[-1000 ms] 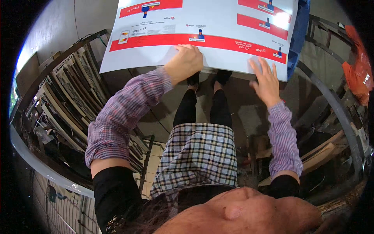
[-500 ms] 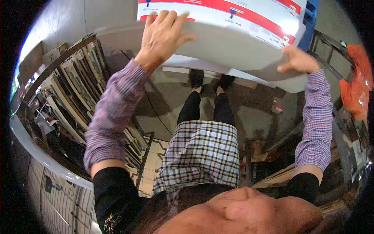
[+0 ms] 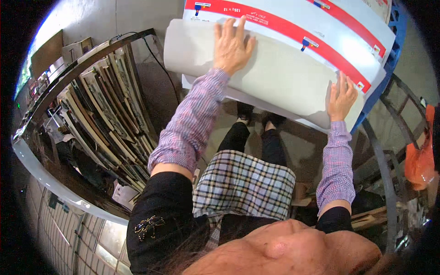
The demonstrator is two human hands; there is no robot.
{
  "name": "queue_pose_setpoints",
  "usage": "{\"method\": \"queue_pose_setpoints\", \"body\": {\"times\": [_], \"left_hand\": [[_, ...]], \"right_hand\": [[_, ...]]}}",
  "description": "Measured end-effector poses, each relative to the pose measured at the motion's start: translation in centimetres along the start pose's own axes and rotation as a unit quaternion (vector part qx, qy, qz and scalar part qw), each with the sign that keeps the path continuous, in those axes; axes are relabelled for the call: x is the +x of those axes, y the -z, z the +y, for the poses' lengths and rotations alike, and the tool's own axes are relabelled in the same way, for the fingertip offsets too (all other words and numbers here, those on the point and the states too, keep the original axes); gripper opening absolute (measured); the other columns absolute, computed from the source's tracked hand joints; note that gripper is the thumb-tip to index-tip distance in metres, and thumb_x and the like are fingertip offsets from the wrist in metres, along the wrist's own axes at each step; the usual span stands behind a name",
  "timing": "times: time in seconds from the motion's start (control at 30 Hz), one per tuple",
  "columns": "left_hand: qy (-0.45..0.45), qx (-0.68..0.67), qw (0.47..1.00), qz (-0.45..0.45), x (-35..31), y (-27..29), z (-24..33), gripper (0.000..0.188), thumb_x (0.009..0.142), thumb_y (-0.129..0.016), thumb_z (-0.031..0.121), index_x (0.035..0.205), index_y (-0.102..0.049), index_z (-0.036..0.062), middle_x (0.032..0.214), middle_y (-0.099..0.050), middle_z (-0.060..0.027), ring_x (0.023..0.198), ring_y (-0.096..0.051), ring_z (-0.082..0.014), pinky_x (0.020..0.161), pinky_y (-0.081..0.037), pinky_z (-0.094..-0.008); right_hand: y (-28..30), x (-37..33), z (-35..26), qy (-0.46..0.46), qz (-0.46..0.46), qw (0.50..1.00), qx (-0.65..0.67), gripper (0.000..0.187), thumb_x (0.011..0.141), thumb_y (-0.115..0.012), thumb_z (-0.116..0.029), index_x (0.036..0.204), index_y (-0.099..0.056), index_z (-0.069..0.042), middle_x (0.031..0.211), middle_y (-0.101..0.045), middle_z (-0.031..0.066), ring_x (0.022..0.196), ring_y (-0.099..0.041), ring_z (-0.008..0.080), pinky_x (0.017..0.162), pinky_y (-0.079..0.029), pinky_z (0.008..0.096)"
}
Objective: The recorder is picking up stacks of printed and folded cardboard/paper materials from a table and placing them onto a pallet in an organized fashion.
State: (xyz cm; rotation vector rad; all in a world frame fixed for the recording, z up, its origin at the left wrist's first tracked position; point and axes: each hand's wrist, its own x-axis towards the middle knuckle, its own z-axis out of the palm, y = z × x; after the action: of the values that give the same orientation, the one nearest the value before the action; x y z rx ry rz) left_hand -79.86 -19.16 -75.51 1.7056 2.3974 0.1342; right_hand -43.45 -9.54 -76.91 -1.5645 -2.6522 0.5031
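A large printed sheet (image 3: pixel 270 27), white with red bands and small blue pictures, lies at the far side in front of me. Its near part is curled over toward the far side, so a plain pale underside (image 3: pixel 284 75) shows as a broad roll. My left hand (image 3: pixel 233 48) rests on the left half of this roll, fingers spread and pointing away from me. My right hand (image 3: pixel 342 97) lies near the roll's right end, its fingers stretched out close to the lowest red band. Neither hand has anything wrapped in its fingers.
Under the sheets, a blue slatted pallet or crate (image 3: pixel 395 52) shows at the right. A rack of upright thin boards (image 3: pixel 103 107) stands to my left, with a dark cable (image 3: pixel 160 62) beside it. An orange plastic bag (image 3: pixel 419 167) hangs at the far right, near metal bars (image 3: pixel 385 176).
The sheet's near part now curls over, with more pale underside showing on top of the print. My hands now lie flat on it, and the view has shifted.
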Motion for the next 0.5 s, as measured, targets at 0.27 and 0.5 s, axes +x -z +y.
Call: {"method": "queue_pose_setpoints", "body": {"times": [0.27, 0.5], "left_hand": [[0.312, 0.129, 0.941, 0.018, -5.0, 2.8, -14.1, 0.081, 0.086, -0.033, 0.061, 0.145, -0.016, 0.0078, 0.139, -0.028, -0.0261, 0.127, -0.031, -0.0372, 0.103, -0.011, -0.0632], [0.389, -0.236, 0.885, -0.101, -2.4, 5.1, -14.7, 0.081, 0.089, -0.024, 0.066, 0.144, -0.023, 0.0054, 0.136, -0.041, -0.0221, 0.130, -0.034, -0.0307, 0.107, -0.024, -0.0429]], "right_hand": [[0.9, 0.7, -2.3, 0.003, 0.006, 1.000, -0.004, 0.054, 0.090, -0.048, -0.040, 0.137, -0.038, -0.015, 0.128, -0.041, 0.0112, 0.121, -0.035, 0.0274, 0.105, -0.020, 0.0470], [6.5, 1.6, -1.9, 0.059, -0.143, 0.986, -0.067, 0.064, 0.079, -0.063, -0.046, 0.132, -0.047, -0.014, 0.113, -0.052, 0.0126, 0.111, -0.043, 0.0283, 0.097, -0.029, 0.0454]]}}
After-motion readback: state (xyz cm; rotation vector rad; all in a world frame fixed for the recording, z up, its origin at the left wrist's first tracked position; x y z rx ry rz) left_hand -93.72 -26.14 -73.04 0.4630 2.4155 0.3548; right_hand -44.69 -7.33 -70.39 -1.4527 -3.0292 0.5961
